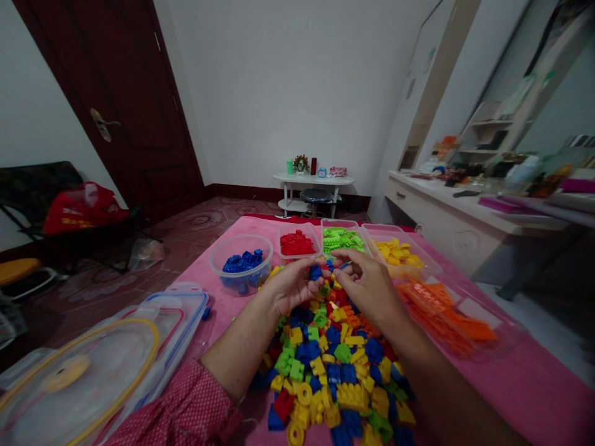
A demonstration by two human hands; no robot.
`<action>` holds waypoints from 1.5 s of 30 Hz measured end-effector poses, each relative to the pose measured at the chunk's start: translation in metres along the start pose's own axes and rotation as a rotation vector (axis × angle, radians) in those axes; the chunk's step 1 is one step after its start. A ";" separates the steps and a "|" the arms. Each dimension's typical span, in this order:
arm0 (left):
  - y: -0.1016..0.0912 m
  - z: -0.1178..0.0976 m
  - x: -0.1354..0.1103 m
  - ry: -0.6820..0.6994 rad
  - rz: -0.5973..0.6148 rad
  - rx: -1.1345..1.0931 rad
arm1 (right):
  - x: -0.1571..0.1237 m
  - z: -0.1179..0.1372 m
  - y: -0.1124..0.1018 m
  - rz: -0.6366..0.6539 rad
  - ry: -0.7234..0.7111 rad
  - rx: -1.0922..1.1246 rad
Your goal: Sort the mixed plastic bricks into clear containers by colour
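A heap of mixed plastic building blocks [334, 371] in blue, yellow, green, red and orange lies on the pink cloth [534, 384]. My left hand [290, 286] hovers over the far end of the heap, fingers pinched on a blue block [316, 272]. My right hand [367, 282] faces it, fingers curled and pinching a small blue piece [344, 266]. The two hands nearly touch above the heap.
Behind the hands stand a round bowl of blue blocks [242, 267], and clear tubs of red [297, 243], green [343, 238], yellow [398, 253] and orange blocks [446, 313]. Several clear lids [106, 365] lie at the left. A white desk [465, 217] runs along the right.
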State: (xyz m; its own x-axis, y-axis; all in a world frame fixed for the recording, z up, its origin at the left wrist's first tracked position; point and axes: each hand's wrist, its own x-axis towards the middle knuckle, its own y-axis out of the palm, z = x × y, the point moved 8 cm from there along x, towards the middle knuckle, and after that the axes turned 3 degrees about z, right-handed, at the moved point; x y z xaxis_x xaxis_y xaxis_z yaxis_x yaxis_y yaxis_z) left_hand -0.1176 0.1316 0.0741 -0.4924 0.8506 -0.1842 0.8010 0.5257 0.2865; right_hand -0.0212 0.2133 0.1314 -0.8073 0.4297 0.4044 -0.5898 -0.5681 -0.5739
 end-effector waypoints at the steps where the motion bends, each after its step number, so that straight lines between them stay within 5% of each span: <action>1: -0.010 -0.011 0.000 0.076 -0.065 0.018 | 0.000 0.001 -0.001 -0.010 -0.006 -0.004; 4: -0.053 -0.047 -0.010 0.361 -0.365 0.162 | 0.000 0.000 0.000 -0.010 -0.021 -0.021; 6: -0.079 -0.069 -0.025 0.505 -0.622 0.480 | 0.000 -0.002 0.002 -0.001 -0.026 -0.037; 10: -0.084 -0.087 -0.037 0.567 -0.812 1.105 | 0.002 -0.012 0.005 0.022 -0.017 -0.101; 14: -0.048 -0.072 -0.026 0.650 -0.589 1.269 | 0.002 -0.022 0.016 0.088 -0.057 -0.223; 17: -0.014 -0.043 -0.010 0.654 -0.309 1.327 | -0.001 -0.032 0.035 0.188 -0.131 -0.296; 21: 0.005 -0.003 0.005 0.591 -0.149 1.495 | -0.004 -0.055 0.042 0.262 -0.065 -0.435; 25: 0.006 0.012 0.009 0.526 -0.095 1.604 | -0.001 -0.073 0.014 0.299 0.105 -0.676; 32: 0.009 0.001 0.007 0.526 -0.112 1.620 | -0.008 -0.103 -0.023 0.531 0.343 -0.909; 45: 0.001 -0.021 -0.007 0.634 -0.288 1.247 | -0.016 -0.116 -0.016 0.567 0.408 -0.881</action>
State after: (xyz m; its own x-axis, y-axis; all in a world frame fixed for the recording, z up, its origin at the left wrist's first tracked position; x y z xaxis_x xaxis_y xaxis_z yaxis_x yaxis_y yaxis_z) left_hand -0.1207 0.1265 0.0959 -0.4863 0.7510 0.4467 0.2553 0.6111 -0.7493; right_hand 0.0032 0.2973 0.0514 -0.7942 0.5558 -0.2456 0.2092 -0.1294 -0.9693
